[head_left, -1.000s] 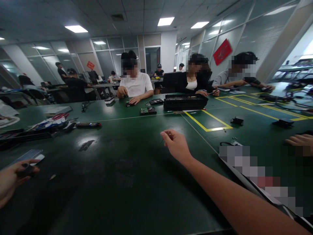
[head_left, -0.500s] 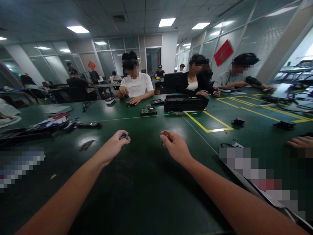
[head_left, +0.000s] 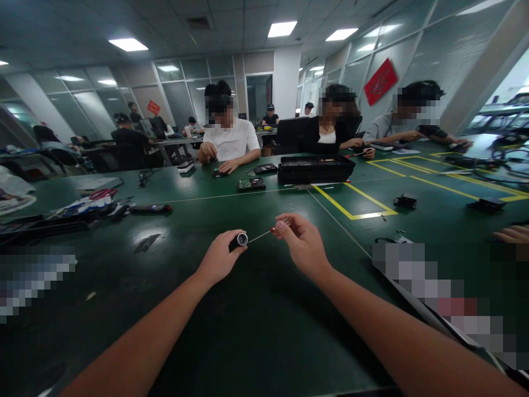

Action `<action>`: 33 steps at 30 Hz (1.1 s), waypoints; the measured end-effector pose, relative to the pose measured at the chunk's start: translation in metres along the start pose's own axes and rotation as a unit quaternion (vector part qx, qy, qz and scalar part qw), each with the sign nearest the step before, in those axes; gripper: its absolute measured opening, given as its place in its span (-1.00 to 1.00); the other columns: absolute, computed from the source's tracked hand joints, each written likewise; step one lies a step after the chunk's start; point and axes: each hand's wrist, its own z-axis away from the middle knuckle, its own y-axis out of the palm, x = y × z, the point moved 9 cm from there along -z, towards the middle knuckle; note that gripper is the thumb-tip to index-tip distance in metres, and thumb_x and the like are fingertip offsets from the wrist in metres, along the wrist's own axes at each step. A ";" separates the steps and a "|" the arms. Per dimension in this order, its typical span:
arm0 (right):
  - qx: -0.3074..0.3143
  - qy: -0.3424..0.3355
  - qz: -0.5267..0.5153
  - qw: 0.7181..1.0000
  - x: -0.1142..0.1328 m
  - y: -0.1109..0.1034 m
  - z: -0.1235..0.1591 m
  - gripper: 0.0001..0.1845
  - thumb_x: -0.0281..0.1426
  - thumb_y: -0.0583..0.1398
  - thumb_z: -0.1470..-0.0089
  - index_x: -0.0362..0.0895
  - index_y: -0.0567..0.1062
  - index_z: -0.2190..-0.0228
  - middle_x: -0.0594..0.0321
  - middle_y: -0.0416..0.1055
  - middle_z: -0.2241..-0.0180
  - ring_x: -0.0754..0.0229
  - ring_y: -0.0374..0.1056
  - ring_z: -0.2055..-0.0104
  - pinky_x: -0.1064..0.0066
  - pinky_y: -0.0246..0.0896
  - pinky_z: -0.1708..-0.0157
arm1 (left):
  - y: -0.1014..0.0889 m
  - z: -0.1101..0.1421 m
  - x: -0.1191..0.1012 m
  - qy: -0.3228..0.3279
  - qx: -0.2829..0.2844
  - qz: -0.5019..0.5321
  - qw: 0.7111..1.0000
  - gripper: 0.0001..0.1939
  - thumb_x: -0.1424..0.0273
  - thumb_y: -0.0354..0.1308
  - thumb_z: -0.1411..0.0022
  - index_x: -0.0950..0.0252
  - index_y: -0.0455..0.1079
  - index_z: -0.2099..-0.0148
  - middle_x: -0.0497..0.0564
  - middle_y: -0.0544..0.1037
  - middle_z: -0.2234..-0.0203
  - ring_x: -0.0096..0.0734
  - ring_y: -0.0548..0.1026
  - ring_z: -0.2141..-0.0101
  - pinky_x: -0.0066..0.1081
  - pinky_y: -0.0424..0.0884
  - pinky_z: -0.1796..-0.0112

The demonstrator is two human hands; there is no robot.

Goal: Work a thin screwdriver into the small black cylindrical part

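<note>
My left hand [head_left: 217, 259] is closed around a short black cylinder with a silver ring at its end [head_left: 242, 239]; the ringed end faces up and to the right. I cannot make out exactly what the cylinder is. In my right hand [head_left: 305, 242] a small screwdriver [head_left: 282, 224] with a clear and red handle is pinched between thumb and fingers. Its thin shaft points left and slightly down, the tip at or very near the cylinder's ringed end. Whether they touch cannot be told. Both hands are above the green table [head_left: 248, 331].
A black open housing [head_left: 316, 169] and a circuit-board device [head_left: 251, 183] stand ahead. At left lie a black pen-shaped tool [head_left: 151, 209] and red-handled scissors [head_left: 103, 193]. Small black parts [head_left: 405, 201] sit at right. Co-workers sit opposite; another person's hand [head_left: 511, 234] rests at right.
My left hand has moved right with the cylinder, close to my right hand. The screwdriver has swung from pointing down to pointing left at the cylinder.
</note>
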 end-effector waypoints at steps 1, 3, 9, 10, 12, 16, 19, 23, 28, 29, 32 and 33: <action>0.008 0.000 -0.001 1.000 -0.001 0.002 0.000 -0.74 -0.20 0.18 -0.21 -0.12 0.50 0.18 0.18 0.55 0.31 0.14 0.47 0.28 0.29 0.36 0.24 | -0.001 0.000 -0.001 0.002 -0.004 0.005 1.000 -0.66 0.38 0.20 -0.26 0.19 0.43 -0.09 0.05 0.51 -0.03 -0.15 0.43 -0.05 -0.12 0.28 -0.13; 0.019 0.000 0.009 1.000 -0.004 0.006 0.001 -0.73 -0.19 0.18 -0.21 -0.11 0.50 0.18 0.18 0.56 0.31 0.14 0.48 0.28 0.28 0.36 0.24 | 0.001 0.000 -0.004 0.006 -0.001 0.012 1.000 -0.65 0.40 0.22 -0.25 0.18 0.43 -0.09 0.02 0.53 0.00 -0.19 0.44 -0.04 -0.16 0.29 -0.11; 0.025 0.002 0.060 0.998 -0.006 0.009 0.002 -0.74 -0.19 0.17 -0.21 -0.10 0.51 0.21 0.19 0.58 0.30 0.14 0.49 0.29 0.28 0.35 0.27 | 0.005 0.004 -0.010 0.018 -0.002 0.031 0.999 -0.65 0.41 0.24 -0.25 0.13 0.44 -0.08 -0.05 0.54 0.02 -0.27 0.47 -0.01 -0.24 0.34 -0.08; 0.023 0.003 0.071 0.997 -0.005 0.009 0.002 -0.75 -0.19 0.17 -0.21 -0.10 0.51 0.23 0.19 0.58 0.31 0.13 0.49 0.29 0.28 0.35 0.27 | 0.004 0.004 -0.009 0.018 -0.007 0.034 0.999 -0.65 0.41 0.24 -0.25 0.13 0.44 -0.09 -0.05 0.54 0.02 -0.27 0.47 -0.01 -0.25 0.35 -0.08; 0.019 0.009 0.094 0.995 -0.005 0.007 0.001 -0.75 -0.19 0.17 -0.21 -0.11 0.52 0.25 0.20 0.58 0.33 0.13 0.49 0.30 0.29 0.33 0.28 | 0.001 0.003 -0.008 0.017 -0.019 0.038 0.999 -0.65 0.43 0.24 -0.25 0.15 0.44 -0.09 -0.04 0.54 0.01 -0.27 0.47 -0.02 -0.25 0.35 -0.09; 0.013 0.029 0.119 0.992 -0.006 0.003 0.000 -0.71 -0.17 0.15 -0.23 -0.12 0.53 0.25 0.20 0.57 0.35 0.14 0.49 0.32 0.31 0.31 0.31 | -0.001 0.002 -0.006 0.007 -0.033 0.047 0.998 -0.65 0.43 0.23 -0.25 0.17 0.44 -0.10 -0.02 0.53 -0.03 -0.26 0.46 -0.05 -0.23 0.33 -0.12; 0.012 0.038 0.127 0.991 -0.007 0.002 0.000 -0.70 -0.17 0.15 -0.24 -0.12 0.54 0.25 0.22 0.56 0.39 0.16 0.47 0.35 0.34 0.29 0.35 | -0.002 0.002 -0.005 -0.001 -0.038 0.056 0.998 -0.64 0.41 0.23 -0.26 0.17 0.43 -0.10 -0.02 0.53 -0.03 -0.25 0.46 -0.05 -0.20 0.33 -0.13; 0.009 0.030 0.162 0.986 -0.004 0.000 0.000 -0.65 -0.09 0.16 -0.22 -0.11 0.54 0.34 0.28 0.48 0.50 0.21 0.37 0.48 0.39 0.17 0.48 | -0.005 0.003 -0.006 0.003 -0.049 0.057 0.997 -0.64 0.40 0.23 -0.26 0.16 0.43 -0.11 0.00 0.53 -0.03 -0.22 0.46 -0.05 -0.17 0.35 -0.12; -0.005 0.012 0.208 0.978 -0.002 -0.002 0.000 -0.56 -0.01 0.17 -0.19 -0.10 0.50 0.47 0.32 0.40 0.59 0.25 0.27 0.56 0.39 0.05 0.54 | -0.009 0.004 -0.007 0.017 -0.062 0.049 0.997 -0.63 0.40 0.24 -0.26 0.14 0.44 -0.12 -0.01 0.53 -0.02 -0.22 0.46 -0.05 -0.17 0.36 -0.10; -0.007 0.013 0.211 0.977 -0.002 -0.003 0.000 -0.56 -0.01 0.17 -0.19 -0.10 0.50 0.48 0.32 0.40 0.59 0.25 0.27 0.56 0.39 0.04 0.54 | -0.009 0.004 -0.007 0.017 -0.062 0.050 0.997 -0.62 0.40 0.24 -0.26 0.13 0.43 -0.12 -0.01 0.53 -0.03 -0.23 0.46 -0.05 -0.17 0.36 -0.10; -0.011 0.022 0.219 0.975 -0.004 -0.004 -0.001 -0.53 0.00 0.16 -0.19 -0.10 0.50 0.50 0.32 0.38 0.61 0.25 0.25 0.56 0.39 0.03 0.54 | -0.008 0.004 -0.007 0.012 -0.062 0.050 0.997 -0.62 0.41 0.24 -0.25 0.15 0.44 -0.12 -0.01 0.53 -0.03 -0.23 0.46 -0.06 -0.17 0.35 -0.12; -0.012 0.024 0.221 0.975 -0.005 -0.005 -0.001 -0.53 0.01 0.16 -0.19 -0.10 0.50 0.51 0.32 0.37 0.61 0.25 0.25 0.56 0.39 0.02 0.55 | -0.008 0.003 -0.007 0.010 -0.062 0.051 0.997 -0.62 0.42 0.24 -0.25 0.15 0.44 -0.12 0.00 0.53 -0.04 -0.23 0.46 -0.07 -0.17 0.35 -0.12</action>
